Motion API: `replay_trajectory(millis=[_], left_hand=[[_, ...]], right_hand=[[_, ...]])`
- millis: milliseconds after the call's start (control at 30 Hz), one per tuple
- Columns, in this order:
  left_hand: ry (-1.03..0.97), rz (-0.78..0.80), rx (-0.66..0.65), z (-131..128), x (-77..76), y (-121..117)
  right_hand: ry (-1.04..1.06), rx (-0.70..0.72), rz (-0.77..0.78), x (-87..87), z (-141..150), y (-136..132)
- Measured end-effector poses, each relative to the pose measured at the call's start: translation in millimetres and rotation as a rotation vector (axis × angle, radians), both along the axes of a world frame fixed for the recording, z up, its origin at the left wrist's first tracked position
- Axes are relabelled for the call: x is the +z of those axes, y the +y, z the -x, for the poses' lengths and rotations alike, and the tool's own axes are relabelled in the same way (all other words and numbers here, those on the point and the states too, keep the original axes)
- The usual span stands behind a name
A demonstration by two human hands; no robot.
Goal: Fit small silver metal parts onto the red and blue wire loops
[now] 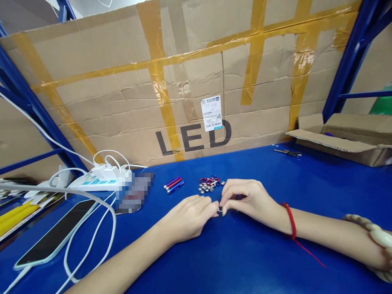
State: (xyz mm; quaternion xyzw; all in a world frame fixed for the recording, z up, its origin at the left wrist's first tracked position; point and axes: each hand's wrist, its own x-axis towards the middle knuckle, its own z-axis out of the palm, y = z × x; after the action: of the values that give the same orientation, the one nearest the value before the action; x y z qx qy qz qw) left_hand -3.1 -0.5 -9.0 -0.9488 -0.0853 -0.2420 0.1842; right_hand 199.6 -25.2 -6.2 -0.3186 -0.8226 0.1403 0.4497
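Observation:
My left hand is closed, with its fingertips pressed on a small shiny metal piece. From the other side, my right hand pinches the same piece between thumb and forefinger. The fingers partly hide it, so its exact kind is unclear. Just beyond the hands lies a pile of small round silver parts, with red and blue carabiner clips among them. Left of that pile, a few slim metal tubes in purple, red and blue, like mini flashlights, lie side by side.
A phone and looping white cables lie at the left, near a power strip. Keys and an open cardboard box are at the back right. A large taped cardboard sheet walls off the blue table's back.

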Motion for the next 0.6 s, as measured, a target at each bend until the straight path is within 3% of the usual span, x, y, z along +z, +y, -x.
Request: replay_trajectory(millis=[433, 600], left_hand=[[-0.119, 0.018, 0.037, -3, -0.2, 5], [-0.179, 0.010, 0.085, -5, 2.6, 4]], right_hand=[[0.084, -0.255, 0.476, 4.6, 14, -5], [0.160, -0.129, 0.616, 6.5, 13, -1]])
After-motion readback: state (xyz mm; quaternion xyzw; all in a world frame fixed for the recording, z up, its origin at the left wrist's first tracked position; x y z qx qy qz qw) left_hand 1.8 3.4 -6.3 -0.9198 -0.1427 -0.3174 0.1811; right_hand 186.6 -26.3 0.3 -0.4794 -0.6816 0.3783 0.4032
